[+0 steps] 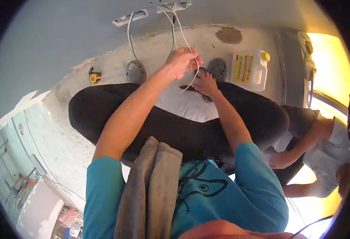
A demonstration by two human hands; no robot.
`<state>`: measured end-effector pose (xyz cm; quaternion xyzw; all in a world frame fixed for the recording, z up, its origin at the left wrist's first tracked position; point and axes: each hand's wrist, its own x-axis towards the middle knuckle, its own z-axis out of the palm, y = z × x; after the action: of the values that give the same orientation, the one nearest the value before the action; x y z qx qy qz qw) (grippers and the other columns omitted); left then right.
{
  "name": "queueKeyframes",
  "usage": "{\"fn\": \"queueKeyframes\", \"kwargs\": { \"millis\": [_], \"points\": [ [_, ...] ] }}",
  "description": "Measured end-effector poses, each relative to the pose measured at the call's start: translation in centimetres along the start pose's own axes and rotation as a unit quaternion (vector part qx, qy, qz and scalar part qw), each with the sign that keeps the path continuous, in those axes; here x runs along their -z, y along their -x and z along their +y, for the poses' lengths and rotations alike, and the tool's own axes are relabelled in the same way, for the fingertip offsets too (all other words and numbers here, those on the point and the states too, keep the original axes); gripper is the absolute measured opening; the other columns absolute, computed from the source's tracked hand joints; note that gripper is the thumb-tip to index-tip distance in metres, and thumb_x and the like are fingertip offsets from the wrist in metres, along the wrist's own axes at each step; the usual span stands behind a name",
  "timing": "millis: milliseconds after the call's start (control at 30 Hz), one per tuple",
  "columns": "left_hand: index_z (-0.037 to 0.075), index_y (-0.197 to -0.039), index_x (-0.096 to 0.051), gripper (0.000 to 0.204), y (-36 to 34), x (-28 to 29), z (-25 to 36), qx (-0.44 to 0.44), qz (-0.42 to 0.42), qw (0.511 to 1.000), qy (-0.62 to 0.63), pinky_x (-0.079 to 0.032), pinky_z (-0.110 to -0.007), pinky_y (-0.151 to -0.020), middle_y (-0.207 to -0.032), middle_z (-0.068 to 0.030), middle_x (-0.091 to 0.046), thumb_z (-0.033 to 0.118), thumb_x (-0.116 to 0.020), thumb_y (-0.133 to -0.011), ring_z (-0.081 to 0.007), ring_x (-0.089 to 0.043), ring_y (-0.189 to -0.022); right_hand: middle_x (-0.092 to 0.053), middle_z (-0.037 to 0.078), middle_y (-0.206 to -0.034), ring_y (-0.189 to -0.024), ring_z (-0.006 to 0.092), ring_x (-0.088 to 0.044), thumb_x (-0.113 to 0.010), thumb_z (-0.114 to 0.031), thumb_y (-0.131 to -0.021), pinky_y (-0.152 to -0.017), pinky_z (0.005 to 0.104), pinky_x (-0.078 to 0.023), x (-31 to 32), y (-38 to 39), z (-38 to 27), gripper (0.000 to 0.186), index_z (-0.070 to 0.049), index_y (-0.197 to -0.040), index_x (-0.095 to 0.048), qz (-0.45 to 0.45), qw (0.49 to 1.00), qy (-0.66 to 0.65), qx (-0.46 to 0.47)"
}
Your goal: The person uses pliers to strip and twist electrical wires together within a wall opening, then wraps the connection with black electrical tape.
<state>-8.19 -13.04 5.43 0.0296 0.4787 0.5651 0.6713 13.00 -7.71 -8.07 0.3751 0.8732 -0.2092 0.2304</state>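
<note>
white cable runs down from a recess in the grey wall, passes through the left hand and curls to a loose end between the person's shoes. the left hand's fingers are narrowed, holding the cable. just beside it and lower, the right hand reaches down by the right shoe, over a dark and red tool; whether it grips the tool, i cannot tell. a yellow and black tape measure lies on the floor left of the left shoe; a white jug with a yellow cap stands near the right shoe. at the right, a co-worker in a grey shirt is close by.
</note>
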Motion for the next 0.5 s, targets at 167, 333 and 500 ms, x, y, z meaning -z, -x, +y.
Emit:
{"fn": "queueKeyframes", "kwargs": {
  "millis": [167, 333, 500],
  "points": [
    [0.006, -0.113, -0.052, 0.021, -2.0, -0.4, 1.0, -0.024, 0.022, 0.999, 0.038, -0.052, -0.038, -0.087, -0.105, -0.0115, -0.064, 0.013, -0.059, -0.095, -0.0253, -0.065, -0.100, -0.055, 0.014, -0.127, -0.124, 0.0320, -0.047, -0.059, -0.025, -0.088, -0.100, 0.0486, -0.040, -1.3, -3.7, 1.0, 0.051, -0.015, -0.137, -0.046, 0.058, 0.988, 0.091, 0.108],
    [0.008, -0.129, -0.041, 0.041, -2.9, -0.2, 3.7, -0.149, 0.078, 0.980, 0.101, -0.052, -0.037, -0.089, -0.111, -0.0146, -0.062, 0.012, -0.061, -0.094, -0.0261, -0.063, -0.104, -0.059, 0.012, -0.109, -0.111, 0.0318, -0.054, -0.071, -0.021, -0.077, -0.092, 0.0442, -0.043, -4.5, -5.0, 1.6, 0.057, -0.018, -0.129, -0.050, 0.123, 0.974, 0.130, 0.137],
    [0.007, -0.124, -0.048, 0.032, -2.7, -0.4, 4.7, -0.187, 0.122, 0.970, 0.099, -0.053, -0.035, -0.077, -0.092, -0.0078, -0.059, 0.013, -0.059, -0.095, -0.0187, -0.059, -0.083, -0.059, 0.011, -0.104, -0.107, 0.0303, -0.056, -0.059, -0.019, -0.084, -0.091, 0.0440, -0.043, -5.3, -5.7, 1.6, 0.043, -0.018, -0.127, -0.054, 0.133, 0.968, 0.144, 0.153]
  ]
}}
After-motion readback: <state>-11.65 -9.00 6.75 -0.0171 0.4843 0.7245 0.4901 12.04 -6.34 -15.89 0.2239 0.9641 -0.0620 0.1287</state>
